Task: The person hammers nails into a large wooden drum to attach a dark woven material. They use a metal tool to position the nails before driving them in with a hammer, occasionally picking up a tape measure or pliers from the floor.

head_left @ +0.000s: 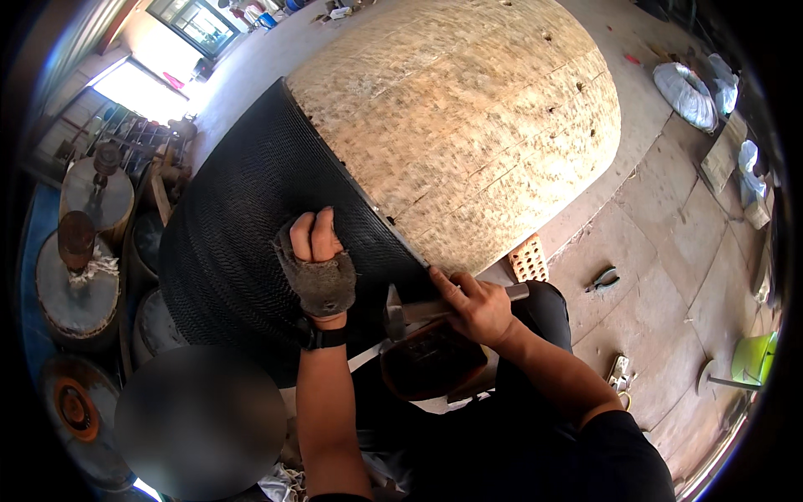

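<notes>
Two bare-armed hands work at a big tan barrel (468,125), which bulges from the middle toward 12 and 1 o'clock. A black textured sheet (242,201) covers its side toward 9 and 10 o'clock, the edge running slantwise across the curve. The left hand (320,266), in a grey cloth glove (324,286) that leaves two fingers bare, rests against this sheet with those fingers bent; whether it pinches anything, I cannot tell. A dark band (323,337) circles its wrist. The right hand (483,308) is closed around a hammer (427,310), the head toward 9 o'clock and the handle end toward 3; its index finger points out to the sheet's edge. At 3 o'clock a holed brick (529,259) sits near the barrel, with pliers (602,279) farther out on the floor (636,335). A white bundle (684,96) lies at 2 o'clock, a green bucket (753,360) between 3 and 4. Round metal-topped cylinders (75,289) crowd 9 o'clock.
</notes>
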### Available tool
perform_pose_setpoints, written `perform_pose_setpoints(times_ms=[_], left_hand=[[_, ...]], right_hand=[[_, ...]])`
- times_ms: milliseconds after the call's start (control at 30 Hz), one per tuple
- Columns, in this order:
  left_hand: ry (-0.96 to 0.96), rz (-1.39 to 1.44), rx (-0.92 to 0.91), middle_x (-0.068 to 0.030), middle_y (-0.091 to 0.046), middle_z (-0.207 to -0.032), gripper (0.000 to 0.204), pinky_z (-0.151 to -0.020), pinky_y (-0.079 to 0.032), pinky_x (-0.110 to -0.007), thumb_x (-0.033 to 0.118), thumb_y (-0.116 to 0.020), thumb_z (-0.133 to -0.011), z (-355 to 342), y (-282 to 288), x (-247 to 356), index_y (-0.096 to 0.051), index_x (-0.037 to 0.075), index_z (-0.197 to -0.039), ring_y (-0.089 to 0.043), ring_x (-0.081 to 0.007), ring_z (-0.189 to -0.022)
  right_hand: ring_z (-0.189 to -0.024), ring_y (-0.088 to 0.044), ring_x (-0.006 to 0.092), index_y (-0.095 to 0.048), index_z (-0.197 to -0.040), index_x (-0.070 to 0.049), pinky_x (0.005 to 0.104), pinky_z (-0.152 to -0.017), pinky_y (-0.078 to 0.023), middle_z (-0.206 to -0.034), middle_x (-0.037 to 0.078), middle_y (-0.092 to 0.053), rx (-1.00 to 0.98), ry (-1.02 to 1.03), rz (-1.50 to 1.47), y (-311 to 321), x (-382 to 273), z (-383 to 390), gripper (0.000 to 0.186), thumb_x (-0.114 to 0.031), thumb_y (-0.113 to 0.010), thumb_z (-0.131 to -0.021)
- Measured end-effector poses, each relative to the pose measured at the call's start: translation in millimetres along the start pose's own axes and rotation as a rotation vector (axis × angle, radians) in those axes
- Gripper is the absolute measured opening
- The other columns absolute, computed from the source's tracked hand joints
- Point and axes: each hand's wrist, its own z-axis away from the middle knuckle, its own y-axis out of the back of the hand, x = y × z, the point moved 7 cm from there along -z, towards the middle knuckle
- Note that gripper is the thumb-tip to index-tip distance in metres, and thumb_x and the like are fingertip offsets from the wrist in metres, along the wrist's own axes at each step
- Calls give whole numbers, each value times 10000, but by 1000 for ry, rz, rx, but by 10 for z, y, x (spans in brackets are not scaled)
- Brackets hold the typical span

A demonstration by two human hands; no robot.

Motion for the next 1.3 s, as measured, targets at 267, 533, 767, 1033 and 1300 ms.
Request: perform_pose_setpoints(times_ms=[267,533,767,1033,1300], left_hand=[[-4,-10,5,-118,-599,-1102,414,-841,-530,-458,-70,-676,-789,22,-24,-31,-691,81,-1174,-623,-314,-960],[-38,-32,22,-110,-604,-1108,408,-822,-533,-455,-71,-677,-786,-13,-1,-32,-694,71,-1168,-629,-303,-955],[-17,-40,31,-103,-603,-1106,412,-831,-532,-461,-55,-682,-784,25,-16,-68,-694,79,-1173,-631,-304,-959],[-9,-56,56,-99,-603,-1093,403,-832,-533,-461,-51,-687,-779,-7,15,-12,-687,87,-1157,-629,-300,-956],[-2,-69,53,-87,-608,-1081,397,-826,-539,-448,-38,-694,-793,-19,19,6,-668,87,-1170,-634,-294,-951]], right_hand=[[-632,-661,262,-535,-1512,-175,365,-566,-559,-978,78,-631,53,20,9,9,40,6,856,-138,-758,-686],[-631,-660,253,-548,-1504,-180,353,-565,-555,-973,81,-625,53,30,23,13,68,-11,862,-125,-760,-671],[-630,-647,243,-565,-1492,-175,358,-556,-546,-951,79,-612,94,83,120,59,100,-24,824,-207,-788,-700],[-607,-639,234,-544,-1497,-105,349,-539,-537,-909,80,-586,56,84,98,50,7,12,813,-169,-767,-718],[-605,-640,240,-539,-1499,-106,363,-537,-542,-894,81,-586,111,62,93,-28,-53,35,809,-134,-753,-720]])
